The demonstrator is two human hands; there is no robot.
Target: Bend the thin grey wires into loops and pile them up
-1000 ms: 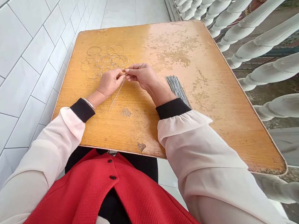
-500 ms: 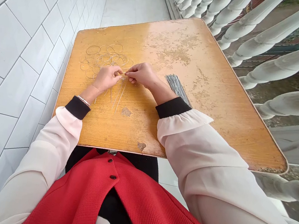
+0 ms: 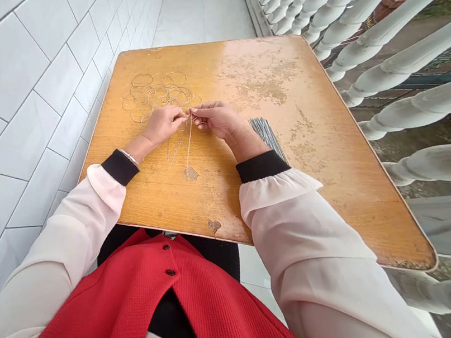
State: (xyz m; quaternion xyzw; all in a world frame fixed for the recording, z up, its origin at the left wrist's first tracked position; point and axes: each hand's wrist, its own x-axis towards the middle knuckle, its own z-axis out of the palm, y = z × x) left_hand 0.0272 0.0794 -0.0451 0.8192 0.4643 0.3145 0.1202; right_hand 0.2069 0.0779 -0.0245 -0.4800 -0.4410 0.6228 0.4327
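Close together over the table, my left hand (image 3: 164,126) and my right hand (image 3: 219,120) both pinch with thumb and fingers. A thin, pale wire (image 3: 189,144) hangs from my right fingertips down toward the tabletop. My left fingertips grip wire too, right beside the right ones; the exact spot where they meet is too small to make out. Short wire ends stick out below my left hand. Behind it lies a loose tangle of thin wire loops (image 3: 141,80). Past my right wrist rests a bundle of straight grey wires (image 3: 268,134), partly covered by my forearm.
The worn wooden table (image 3: 316,188) has peeling patches and a pale edging. A white tiled wall (image 3: 23,105) runs close along the left. White balusters (image 3: 413,106) stand along the right side, and pale floor (image 3: 198,9) shows beyond the table.
My right fingertips have risen slightly and the wire at them now hangs nearly upright. My left fingers have closed in tighter. The view has tipped a little, so the table sits lower.
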